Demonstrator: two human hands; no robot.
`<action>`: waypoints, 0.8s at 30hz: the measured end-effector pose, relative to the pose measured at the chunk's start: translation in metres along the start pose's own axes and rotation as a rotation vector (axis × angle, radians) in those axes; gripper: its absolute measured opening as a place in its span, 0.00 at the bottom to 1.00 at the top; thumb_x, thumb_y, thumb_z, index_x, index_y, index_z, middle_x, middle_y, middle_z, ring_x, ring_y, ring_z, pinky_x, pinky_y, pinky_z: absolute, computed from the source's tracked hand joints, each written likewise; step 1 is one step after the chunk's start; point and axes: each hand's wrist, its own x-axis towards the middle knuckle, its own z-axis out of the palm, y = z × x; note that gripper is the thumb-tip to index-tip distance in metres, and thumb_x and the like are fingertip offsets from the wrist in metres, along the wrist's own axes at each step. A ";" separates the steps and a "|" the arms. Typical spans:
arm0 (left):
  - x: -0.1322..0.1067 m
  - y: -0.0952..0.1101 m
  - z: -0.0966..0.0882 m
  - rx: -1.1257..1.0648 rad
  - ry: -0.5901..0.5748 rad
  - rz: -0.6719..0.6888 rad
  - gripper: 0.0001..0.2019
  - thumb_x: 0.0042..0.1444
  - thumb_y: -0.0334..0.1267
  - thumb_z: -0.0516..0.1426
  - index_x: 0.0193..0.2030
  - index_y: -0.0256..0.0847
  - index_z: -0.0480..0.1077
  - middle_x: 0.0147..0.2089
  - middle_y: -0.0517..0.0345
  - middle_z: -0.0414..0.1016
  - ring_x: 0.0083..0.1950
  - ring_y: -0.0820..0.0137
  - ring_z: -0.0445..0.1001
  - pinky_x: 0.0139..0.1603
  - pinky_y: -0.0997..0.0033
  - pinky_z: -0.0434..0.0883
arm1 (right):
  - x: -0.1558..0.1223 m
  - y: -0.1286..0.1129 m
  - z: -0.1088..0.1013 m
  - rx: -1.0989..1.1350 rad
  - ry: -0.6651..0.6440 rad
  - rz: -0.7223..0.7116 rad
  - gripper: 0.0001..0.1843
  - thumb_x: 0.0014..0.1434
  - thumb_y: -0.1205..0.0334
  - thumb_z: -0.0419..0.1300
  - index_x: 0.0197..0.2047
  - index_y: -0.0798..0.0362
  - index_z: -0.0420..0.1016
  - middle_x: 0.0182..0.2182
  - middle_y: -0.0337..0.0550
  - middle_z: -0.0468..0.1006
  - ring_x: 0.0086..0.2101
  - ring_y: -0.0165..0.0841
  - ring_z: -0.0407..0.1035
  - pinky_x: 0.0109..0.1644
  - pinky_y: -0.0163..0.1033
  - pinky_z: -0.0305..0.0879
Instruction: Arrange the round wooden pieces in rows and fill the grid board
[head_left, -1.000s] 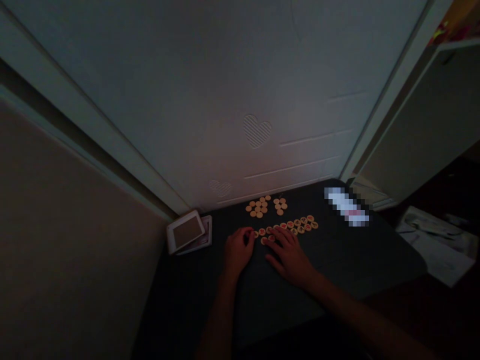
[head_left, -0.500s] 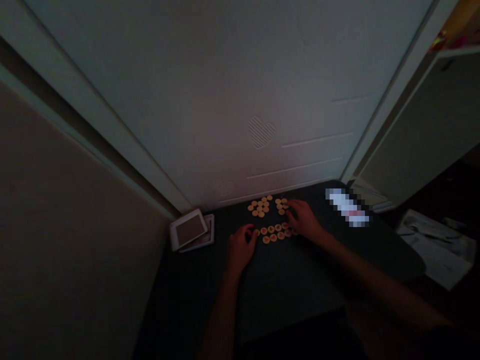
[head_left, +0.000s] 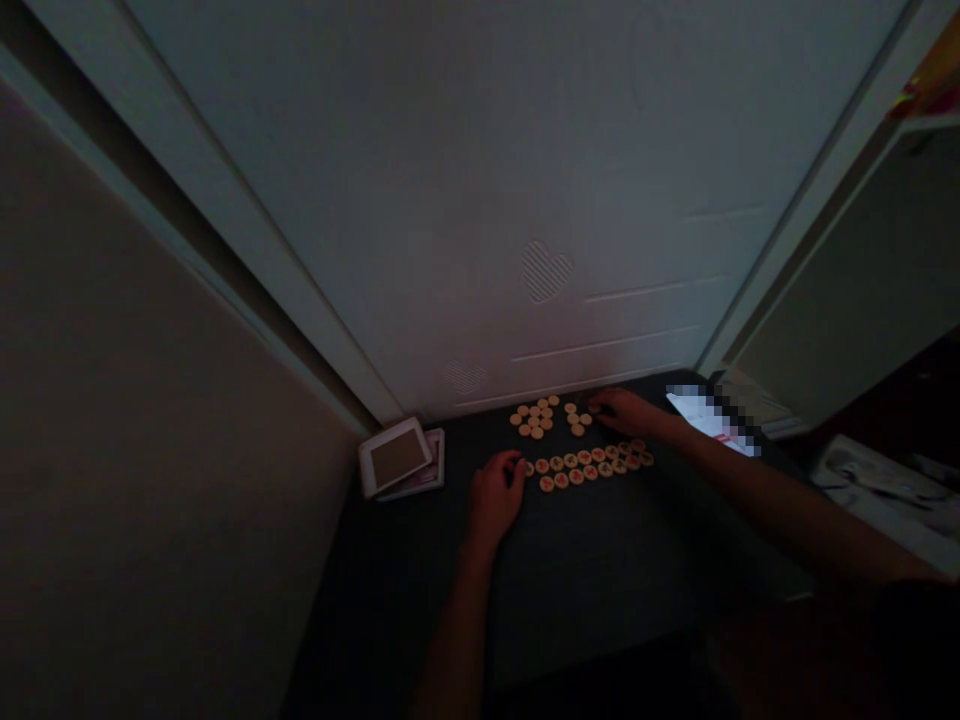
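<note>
Round wooden Chinese chess pieces (head_left: 590,472) with red and dark characters lie face up in two rows on the dark table. My left hand (head_left: 498,495) rests at the left end of the rows, fingers loosely curved and apart, its thumb touching the end piece (head_left: 529,469). Farther back, my right hand (head_left: 626,410) pinches a piece (head_left: 594,407) at its fingertips, to the right of a small group of blank-looking pieces (head_left: 577,430). Another loose cluster of such pieces (head_left: 535,412) lies left of that group, near the white panel.
A white-framed tablet-like object (head_left: 397,459) lies over another flat item at the table's left. A lit, partly blurred phone-like object (head_left: 709,415) is at the right. The white panel (head_left: 450,250) rises behind the dark table (head_left: 570,570). White items (head_left: 885,490) sit beyond the right edge.
My right hand has moved back and right from above the rows to the small group's right side, uncovering the rows' right end. My left hand stays at the left end. The view has shifted slightly.
</note>
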 end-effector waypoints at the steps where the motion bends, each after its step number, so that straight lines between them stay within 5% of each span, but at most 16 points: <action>1: 0.000 0.000 0.000 -0.001 0.002 -0.003 0.14 0.65 0.46 0.55 0.51 0.43 0.75 0.39 0.56 0.80 0.37 0.69 0.77 0.38 0.70 0.68 | -0.002 0.004 -0.003 0.007 -0.024 0.010 0.12 0.53 0.70 0.64 0.42 0.54 0.83 0.40 0.47 0.84 0.41 0.39 0.76 0.49 0.38 0.69; 9: 0.001 0.001 0.000 -0.020 0.021 0.011 0.12 0.65 0.45 0.55 0.47 0.43 0.76 0.40 0.56 0.80 0.38 0.68 0.77 0.38 0.69 0.69 | -0.005 0.003 -0.020 0.132 -0.116 0.123 0.12 0.56 0.70 0.61 0.44 0.55 0.80 0.37 0.47 0.83 0.38 0.37 0.76 0.45 0.38 0.70; 12: 0.001 0.004 -0.001 -0.062 0.054 0.022 0.12 0.65 0.45 0.55 0.45 0.43 0.76 0.39 0.56 0.80 0.36 0.68 0.76 0.39 0.69 0.70 | -0.011 -0.024 -0.016 0.317 -0.131 0.131 0.15 0.65 0.61 0.56 0.51 0.53 0.77 0.39 0.43 0.83 0.36 0.33 0.77 0.42 0.36 0.73; 15: 0.000 0.010 -0.003 -0.103 0.080 0.042 0.12 0.65 0.45 0.55 0.43 0.42 0.77 0.39 0.56 0.80 0.35 0.68 0.76 0.38 0.69 0.70 | -0.025 -0.060 -0.006 0.990 -0.081 0.230 0.15 0.65 0.53 0.59 0.51 0.51 0.76 0.46 0.46 0.81 0.40 0.34 0.79 0.46 0.41 0.76; 17: -0.002 0.017 -0.003 -0.143 0.083 0.059 0.12 0.65 0.44 0.55 0.43 0.42 0.77 0.37 0.56 0.80 0.35 0.68 0.76 0.38 0.69 0.71 | -0.039 -0.083 0.002 1.228 -0.077 0.328 0.16 0.63 0.51 0.63 0.50 0.49 0.76 0.47 0.46 0.81 0.42 0.35 0.79 0.49 0.43 0.77; 24: -0.016 0.041 0.005 -0.317 -0.018 0.122 0.11 0.64 0.44 0.56 0.43 0.41 0.77 0.37 0.56 0.80 0.34 0.70 0.76 0.37 0.72 0.72 | -0.083 -0.131 0.037 1.404 -0.011 0.382 0.22 0.54 0.50 0.71 0.49 0.49 0.75 0.42 0.44 0.82 0.41 0.37 0.80 0.50 0.46 0.77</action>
